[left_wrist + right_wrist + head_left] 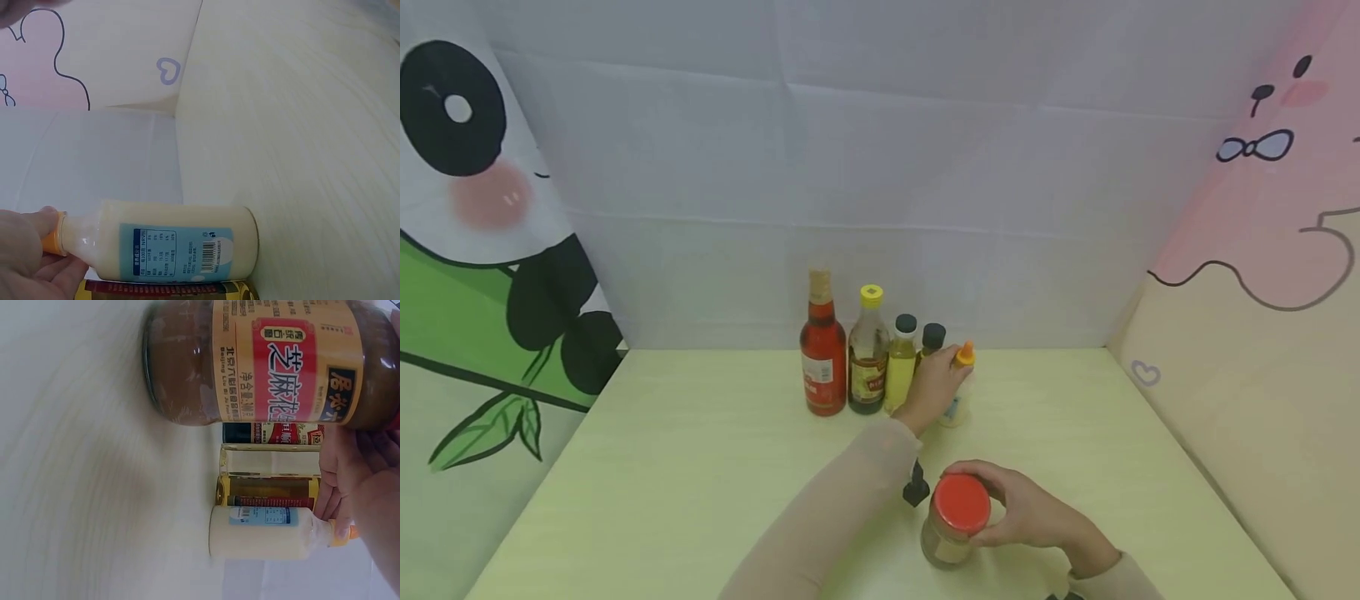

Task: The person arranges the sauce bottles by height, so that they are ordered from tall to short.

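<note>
My left hand [934,387] reaches to the right end of the bottle row. Its thumb and fingers grip the neck and orange cap of a cream-coloured squeeze bottle [181,244], which carries a blue label. In the head view the hand hides much of this squeeze bottle [955,412]. Nearer the front, my right hand [1033,508] holds a glass jar of brown sesame paste [187,369] by its upper part, thumb and fingers about the red lid [962,502]. Whether the jar's base touches the table cannot be told.
Beside the squeeze bottle stand a red bottle [823,367], a dark sauce bottle [867,367] with a yellow cap, a yellow oil bottle [900,367] and a dark-capped bottle [934,335]. A white cloth backdrop [880,167] rises behind the pale table [662,467].
</note>
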Action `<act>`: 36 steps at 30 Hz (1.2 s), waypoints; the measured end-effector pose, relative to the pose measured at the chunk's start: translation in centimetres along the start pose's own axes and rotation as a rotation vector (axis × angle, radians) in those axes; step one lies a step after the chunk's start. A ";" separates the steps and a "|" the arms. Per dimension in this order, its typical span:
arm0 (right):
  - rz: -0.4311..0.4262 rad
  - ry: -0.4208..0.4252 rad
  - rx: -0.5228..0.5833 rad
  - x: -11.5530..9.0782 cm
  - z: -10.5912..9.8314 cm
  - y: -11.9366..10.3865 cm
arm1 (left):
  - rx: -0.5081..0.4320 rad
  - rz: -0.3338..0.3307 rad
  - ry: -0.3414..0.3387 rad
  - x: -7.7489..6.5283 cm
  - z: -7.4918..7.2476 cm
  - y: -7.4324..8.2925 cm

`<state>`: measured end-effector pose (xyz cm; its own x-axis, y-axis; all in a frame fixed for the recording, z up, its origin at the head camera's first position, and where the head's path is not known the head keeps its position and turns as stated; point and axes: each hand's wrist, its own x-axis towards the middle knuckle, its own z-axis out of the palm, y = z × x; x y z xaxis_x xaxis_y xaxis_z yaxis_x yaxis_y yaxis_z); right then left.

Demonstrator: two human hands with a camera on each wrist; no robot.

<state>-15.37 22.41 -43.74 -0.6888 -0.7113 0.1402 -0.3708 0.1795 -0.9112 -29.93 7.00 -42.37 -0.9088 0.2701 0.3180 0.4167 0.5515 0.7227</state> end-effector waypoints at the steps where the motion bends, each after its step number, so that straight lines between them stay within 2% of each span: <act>1: -0.007 0.005 -0.001 0.0 0.0 0.0 | 0.001 -0.006 -0.008 0.1 -0.1 0.1; 7: -0.019 0.041 0.028 0.0 0.2 0.1 | 0.040 -0.033 -0.070 0.4 -0.2 0.6; 12: -0.021 0.051 0.057 0.0 0.4 0.0 | 0.060 -0.057 -0.082 0.5 -0.2 0.7; 18: -0.023 0.085 0.029 0.0 0.5 -0.3 | 0.047 -0.077 -0.101 0.8 -0.1 1.0; 24: 0.027 0.134 -0.006 -0.1 0.3 -0.6 | 0.076 -0.105 -0.098 0.7 -0.2 1.4; 31: 0.036 0.197 -0.055 -0.1 -0.5 -1.1 | 0.097 -0.107 -0.083 0.8 -0.3 1.2; 36: 0.110 0.293 -0.038 0.0 -1.2 -1.6 | 0.095 -0.108 -0.084 0.8 -0.2 1.2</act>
<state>-15.46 22.91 -41.80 -0.8741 -0.4614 0.1519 -0.3030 0.2734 -0.9129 -30.22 7.68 -41.12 -0.9451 0.2686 0.1861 0.3206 0.6519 0.6872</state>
